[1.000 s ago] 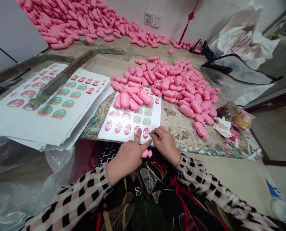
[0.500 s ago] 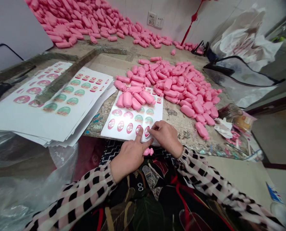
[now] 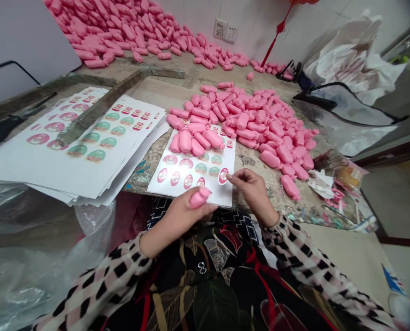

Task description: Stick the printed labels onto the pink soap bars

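A small pink bottle-shaped piece is gripped in my left hand, its rounded end showing above the fingers. Between the thumb and forefinger of my right hand is an oval pink-and-white sticker, lifted off the paper. Both hands are over the near edge of a white sticker sheet, which bears rows of pink and green labels. Several pink pieces lie on the sheet's far part and hide some labels there.
A large heap of pink pieces spreads to the right of the sheet, and another lines the wall. Stacked sticker sheets lie at left under a wooden bar. Plastic bags and scraps are at right.
My right hand has peeled the oval sticker off the sheet's near corner and moved slightly right with it. My left hand has come off the sheet and turned, raising the pink piece into view.
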Motion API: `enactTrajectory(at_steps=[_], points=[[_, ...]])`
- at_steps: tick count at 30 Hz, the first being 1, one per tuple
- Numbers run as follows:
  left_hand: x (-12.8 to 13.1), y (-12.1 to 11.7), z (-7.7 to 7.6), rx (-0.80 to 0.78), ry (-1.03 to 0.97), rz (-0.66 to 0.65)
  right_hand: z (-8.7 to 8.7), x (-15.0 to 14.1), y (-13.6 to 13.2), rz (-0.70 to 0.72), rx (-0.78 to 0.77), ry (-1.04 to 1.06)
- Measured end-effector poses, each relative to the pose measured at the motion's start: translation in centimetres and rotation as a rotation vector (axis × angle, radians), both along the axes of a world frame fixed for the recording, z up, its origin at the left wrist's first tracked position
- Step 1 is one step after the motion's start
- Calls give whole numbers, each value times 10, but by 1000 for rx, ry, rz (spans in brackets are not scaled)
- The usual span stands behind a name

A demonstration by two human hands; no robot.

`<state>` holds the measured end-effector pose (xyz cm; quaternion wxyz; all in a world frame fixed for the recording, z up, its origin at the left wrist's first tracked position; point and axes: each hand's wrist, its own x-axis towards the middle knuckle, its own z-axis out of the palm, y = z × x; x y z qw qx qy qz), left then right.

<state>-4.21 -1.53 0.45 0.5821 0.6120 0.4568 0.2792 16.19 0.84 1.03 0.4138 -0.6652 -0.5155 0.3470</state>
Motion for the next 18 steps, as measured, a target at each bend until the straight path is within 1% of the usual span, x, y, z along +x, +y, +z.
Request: enactTrajectory(at_steps=[2,3,4,6,9,14,18], points=[[0,6,3,-352,-308,86,5,-10,-7,16,51,139],[0,9,4,-489,-430,105,9,-16,-10,43,63,174],[1,12,4,-590,-519,121,13,-22,-14,79,63,195],[2,17,2,-704,-595,164,19,-33,-20,139,45,211],[5,20,0,-747,-592,200,19,-43,-25,183,22,218],[8,19,-4,-747,-591,164,7,-47,-25,220,19,228],[8,19,-8,-719,-616,153,2,-49,-26,232,12,181]])
